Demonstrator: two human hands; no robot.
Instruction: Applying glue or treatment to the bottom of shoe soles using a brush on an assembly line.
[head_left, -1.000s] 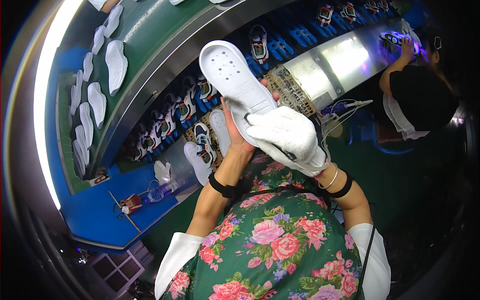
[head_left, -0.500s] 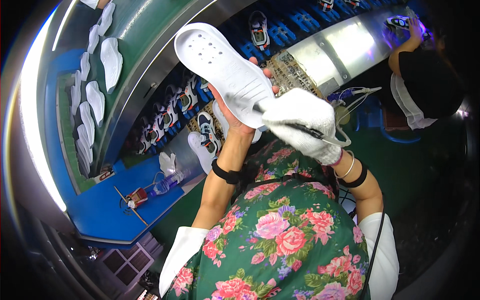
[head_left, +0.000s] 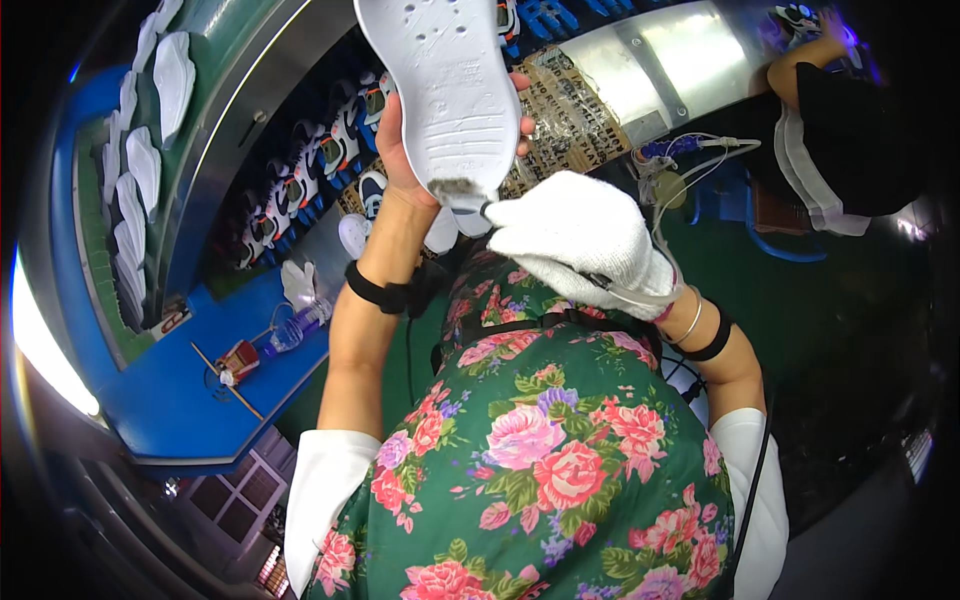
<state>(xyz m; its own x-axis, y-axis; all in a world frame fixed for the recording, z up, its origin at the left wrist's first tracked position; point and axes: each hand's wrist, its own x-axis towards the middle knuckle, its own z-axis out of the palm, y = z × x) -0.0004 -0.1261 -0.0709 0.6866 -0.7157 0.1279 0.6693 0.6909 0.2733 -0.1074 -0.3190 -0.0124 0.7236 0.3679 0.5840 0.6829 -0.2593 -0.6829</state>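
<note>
My left hand [head_left: 405,140] holds a white shoe sole [head_left: 445,85] up close to the camera, bottom side facing me, its toe running past the top edge. My right hand [head_left: 575,235] wears a white knit glove and presses a thin dark tool [head_left: 484,208] against the heel end of the sole, where the rim looks rough and grey. Both wrists carry black bands. Below the hands lies my flowered green apron.
A green conveyor [head_left: 215,60] with several white soles [head_left: 140,160] runs along the left. Beside it sits a row of white and blue shoes [head_left: 330,150]. A blue bench [head_left: 190,390] holds small tools. Another person in black [head_left: 850,130] works at the upper right.
My left hand has lifted the sole higher and nearer the camera. The gloved right hand has followed it up and now sits at the heel end.
</note>
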